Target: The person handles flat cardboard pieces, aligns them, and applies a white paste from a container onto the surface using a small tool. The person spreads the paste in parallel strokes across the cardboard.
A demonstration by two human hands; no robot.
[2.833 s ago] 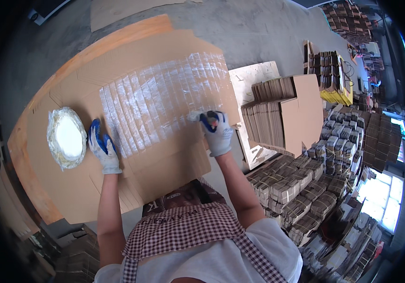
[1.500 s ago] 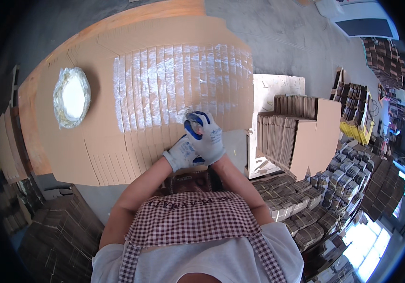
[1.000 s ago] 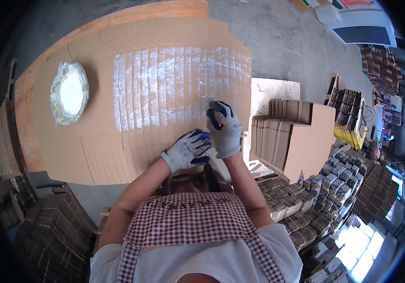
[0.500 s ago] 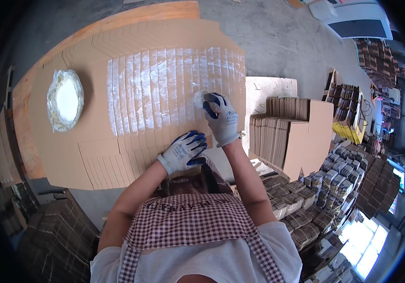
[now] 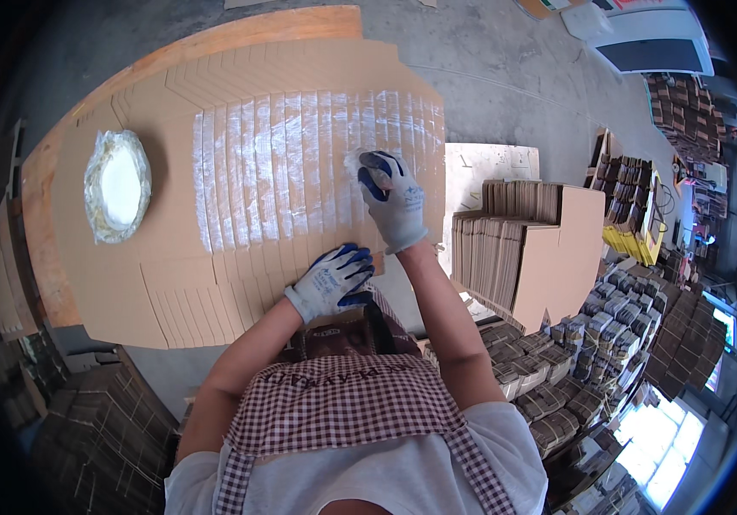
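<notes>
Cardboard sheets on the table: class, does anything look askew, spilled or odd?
Nothing stands out. The fanned cardboard sheets overlap evenly, the white smears run in a neat band, and the white bowl sits upright. The right hand rubs the band; the left hand presses the near edge.

Bright, even daylight fills the scene, seemingly from the glaring, blown-out opening at lower right. Shadows are soft and short. Fisheye distortion bends straight edges near the rim, which fades to black vignette. The centre stays sharp.
</notes>
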